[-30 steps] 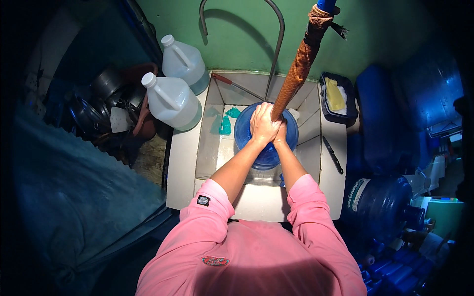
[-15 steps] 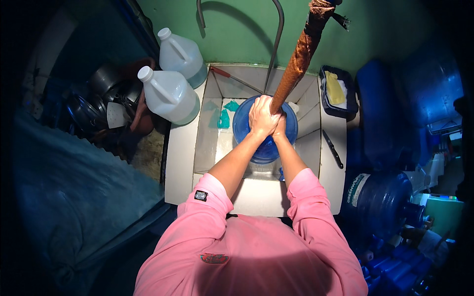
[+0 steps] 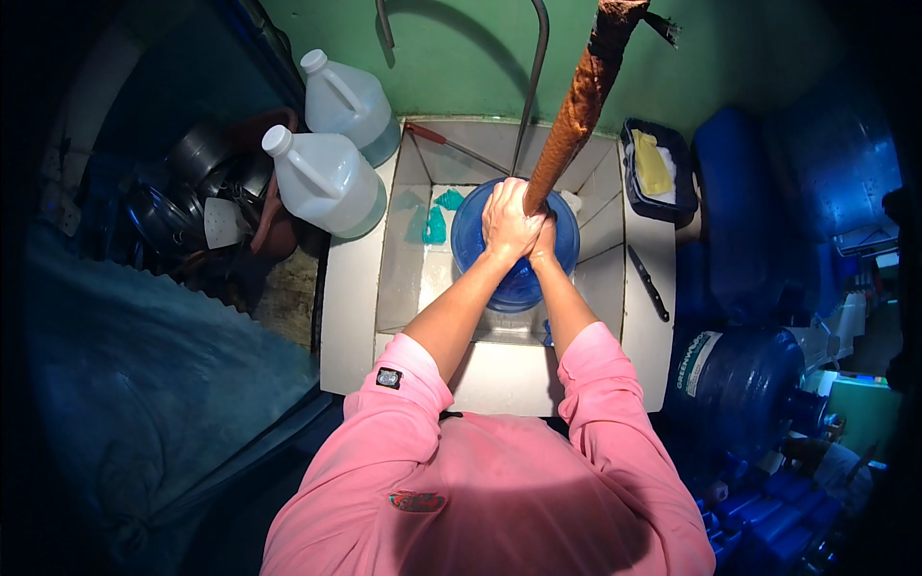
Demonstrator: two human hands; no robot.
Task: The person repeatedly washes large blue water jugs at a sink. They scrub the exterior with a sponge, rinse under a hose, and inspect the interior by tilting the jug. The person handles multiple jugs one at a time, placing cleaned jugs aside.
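A round blue plastic water jug (image 3: 471,252) stands in a white-tiled sink (image 3: 403,307). Over its top, my left hand (image 3: 511,225) and my right hand (image 3: 545,240) are closed together, the left lying partly across the right. A brown-wrapped pipe (image 3: 569,125), frayed near its upper end, slants down from above and meets my hands. My hands hide the jug's mouth. I cannot tell whether the fingers grip the pipe's lower end or the top of the jug. Both arms reach straight forward in pink sleeves.
Two translucent jugs (image 3: 331,178) sit on the left ledge, beside dark pans (image 3: 158,216). A red-handled tool (image 3: 424,132) leans in the sink near green scraps (image 3: 435,226). On the right are a knife (image 3: 649,285), a dark tub (image 3: 663,206) and large blue bottles (image 3: 740,384).
The view has shifted slightly, so most things sit a little higher in the picture. My hands stay closed together over the jug, beside the pipe's lower end.
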